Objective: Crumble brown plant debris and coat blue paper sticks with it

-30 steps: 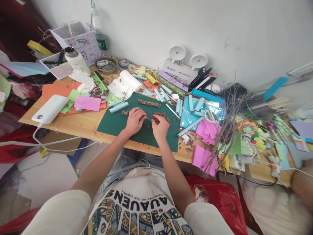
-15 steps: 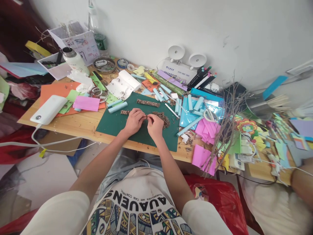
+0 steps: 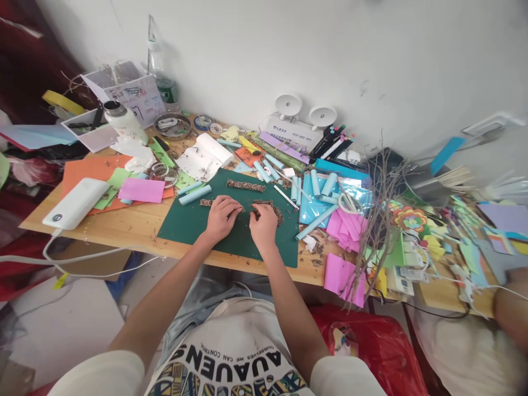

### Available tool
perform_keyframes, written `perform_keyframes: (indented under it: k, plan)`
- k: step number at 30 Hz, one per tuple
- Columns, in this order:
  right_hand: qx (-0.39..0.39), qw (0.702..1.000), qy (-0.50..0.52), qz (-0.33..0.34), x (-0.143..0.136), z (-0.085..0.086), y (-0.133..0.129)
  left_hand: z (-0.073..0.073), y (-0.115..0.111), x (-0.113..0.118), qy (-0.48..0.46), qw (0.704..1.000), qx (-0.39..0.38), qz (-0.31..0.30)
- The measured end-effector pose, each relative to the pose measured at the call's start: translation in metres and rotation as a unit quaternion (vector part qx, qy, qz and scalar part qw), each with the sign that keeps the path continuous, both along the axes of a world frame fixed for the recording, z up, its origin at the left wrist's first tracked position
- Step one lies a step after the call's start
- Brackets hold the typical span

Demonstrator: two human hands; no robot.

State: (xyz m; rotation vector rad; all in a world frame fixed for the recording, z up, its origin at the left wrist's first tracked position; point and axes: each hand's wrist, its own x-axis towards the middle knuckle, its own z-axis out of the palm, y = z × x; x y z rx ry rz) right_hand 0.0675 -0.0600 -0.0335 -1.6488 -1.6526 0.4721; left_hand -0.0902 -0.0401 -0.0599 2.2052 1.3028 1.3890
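My left hand point(image 3: 223, 219) is over the green cutting mat point(image 3: 185, 223), its fingers curled and pressed together; anything in them is too small to make out. It partly covers one brown crumb-coated roll point(image 3: 205, 203). My right hand point(image 3: 263, 223) is a short gap to the right, thumb and fingertips pinched, beside a pile of brown crumbs point(image 3: 279, 215). A second crumb-coated roll point(image 3: 246, 186) lies on the mat behind both hands.
Light blue paper rolls point(image 3: 195, 195) flank the mat. Scissors point(image 3: 348, 203), pink paper point(image 3: 346, 228) and dry twigs point(image 3: 379, 220) are at right. A white power bank point(image 3: 76, 203) sits left. Another person's arm point(image 3: 511, 302) shows far right.
My hands, which were touching at the fingertips, have moved apart. The camera view has shifted slightly, so the table sits lower in the picture.
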Motion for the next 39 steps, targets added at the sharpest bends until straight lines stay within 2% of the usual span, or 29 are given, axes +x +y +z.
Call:
perform_keyframes:
  k: [2,4,7,9,12,16,19,22,29,39]
  plan:
    - [-0.023,0.999,0.037,0.028,-0.005,0.002,0.001,0.0,0.0,0.0,-0.003,1.0,-0.001,0.003]
    - [-0.056,0.989,0.131,0.047,-0.014,0.0,0.001,-0.001,0.001,-0.001,-0.014,1.0,-0.005,0.013]
    - [-0.087,0.965,0.247,0.03,-0.027,-0.005,0.003,-0.001,0.002,-0.002,-0.033,0.999,-0.005,0.033]
    - [-0.086,0.961,0.261,0.013,-0.03,-0.007,0.005,-0.001,0.003,-0.002,-0.039,0.998,0.001,0.041]
    - [-0.071,0.977,0.198,0.015,-0.029,-0.004,0.006,-0.001,0.003,-0.001,-0.017,0.999,0.002,0.043]
    - [-0.029,0.999,0.007,0.024,-0.026,0.004,0.003,-0.001,0.002,0.0,0.089,0.996,-0.002,0.029]
    - [-0.019,0.993,-0.116,0.032,-0.026,0.008,0.0,0.001,0.0,0.0,0.161,0.986,-0.002,0.031]
    - [-0.017,0.982,-0.182,0.045,-0.023,0.01,-0.001,0.001,-0.001,0.0,0.181,0.982,0.005,0.046]
    - [-0.064,0.974,-0.215,-0.019,-0.001,0.012,0.004,-0.001,0.002,0.0,0.151,0.988,0.002,0.027]
    - [-0.064,0.981,-0.183,0.02,0.003,0.019,0.003,-0.002,0.001,0.0,0.141,0.99,-0.015,0.017]
